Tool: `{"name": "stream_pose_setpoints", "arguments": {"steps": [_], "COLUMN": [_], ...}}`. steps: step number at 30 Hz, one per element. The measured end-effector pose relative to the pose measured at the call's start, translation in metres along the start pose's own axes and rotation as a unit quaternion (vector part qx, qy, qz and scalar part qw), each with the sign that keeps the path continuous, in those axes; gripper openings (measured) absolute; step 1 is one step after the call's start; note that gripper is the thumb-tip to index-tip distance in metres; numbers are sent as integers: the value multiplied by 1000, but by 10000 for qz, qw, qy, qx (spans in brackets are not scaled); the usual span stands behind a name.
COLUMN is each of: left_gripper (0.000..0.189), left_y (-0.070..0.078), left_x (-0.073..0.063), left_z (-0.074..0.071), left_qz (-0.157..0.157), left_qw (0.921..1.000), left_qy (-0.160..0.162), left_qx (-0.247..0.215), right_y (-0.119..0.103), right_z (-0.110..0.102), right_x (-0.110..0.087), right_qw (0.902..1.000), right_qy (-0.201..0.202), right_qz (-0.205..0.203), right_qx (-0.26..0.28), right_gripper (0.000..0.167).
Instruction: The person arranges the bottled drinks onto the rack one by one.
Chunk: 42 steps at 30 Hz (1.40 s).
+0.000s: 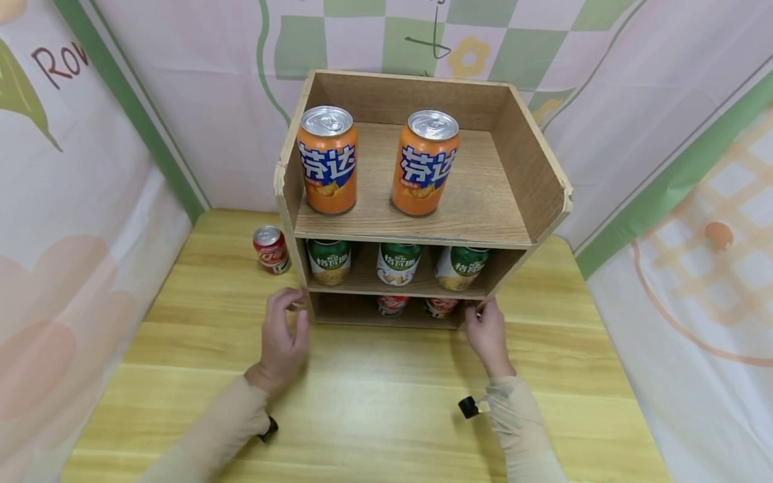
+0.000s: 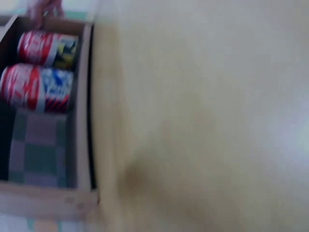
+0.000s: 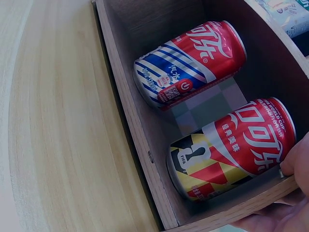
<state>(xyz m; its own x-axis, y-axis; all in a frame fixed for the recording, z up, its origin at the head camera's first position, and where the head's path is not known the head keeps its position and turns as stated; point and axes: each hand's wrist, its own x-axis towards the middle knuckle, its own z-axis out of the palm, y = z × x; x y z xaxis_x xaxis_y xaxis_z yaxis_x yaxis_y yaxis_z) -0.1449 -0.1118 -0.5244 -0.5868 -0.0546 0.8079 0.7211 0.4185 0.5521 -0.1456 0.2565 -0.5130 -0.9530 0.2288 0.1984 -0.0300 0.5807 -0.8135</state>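
Observation:
A three-tier wooden shelf (image 1: 417, 233) stands on the table. My right hand (image 1: 486, 333) grips its right side panel low down; in the right wrist view the thumb (image 3: 296, 157) is over the panel's inner face and the fingers are outside. My left hand (image 1: 284, 339) is by the lower left side, fingers loosely bent, thumb apart, fingertips near the panel. On the bottom tier stand two red cola cans, one with a yellow-black pattern (image 3: 227, 150) nearest my right thumb, the other blue-striped (image 3: 193, 63). The left wrist view is blurred and does not show the left hand.
Two orange soda cans (image 1: 329, 161) stand on the top tier, three green-and-white cans (image 1: 398, 261) on the middle one. A red cola can (image 1: 272, 249) stands on the table (image 1: 386, 402) left of the shelf. Patterned cloth (image 1: 199, 100) hangs behind and at both sides.

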Motion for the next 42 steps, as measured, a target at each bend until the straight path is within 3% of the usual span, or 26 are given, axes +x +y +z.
{"name": "stream_pose_setpoints", "arguments": {"steps": [7,10,18,27,34,42], "left_gripper": [26,28,33,38,54,69], "left_y": [-20,-32,-59,-82,-99,-121], "left_x": [30,45,69,88,93,93], "left_z": [-20,-29,-44,-49,-46,-42], "left_qz": [-377,-451,-664,-767,-1385,-1587], "left_qw": [9975,9958,9930,9895,9838,9804], "left_qy": [544,611,190,-289,-543,-785], "left_qx": [243,512,955,1188,1005,863], "right_y": [-1,-2,-5,-4,-4,-4], "right_z": [-1,-1,-1,-1,-1,-2], "right_x": [-1,-1,-1,-1,0,0], "right_qw": [10000,10000,10000,10000,10000,10000], "right_qy": [2,-9,-41,6,21,-9], "right_qz": [2,12,60,15,-29,17], "right_qx": [51,52,47,42,11,44], "right_gripper": [33,33,32,32,32,32]}}
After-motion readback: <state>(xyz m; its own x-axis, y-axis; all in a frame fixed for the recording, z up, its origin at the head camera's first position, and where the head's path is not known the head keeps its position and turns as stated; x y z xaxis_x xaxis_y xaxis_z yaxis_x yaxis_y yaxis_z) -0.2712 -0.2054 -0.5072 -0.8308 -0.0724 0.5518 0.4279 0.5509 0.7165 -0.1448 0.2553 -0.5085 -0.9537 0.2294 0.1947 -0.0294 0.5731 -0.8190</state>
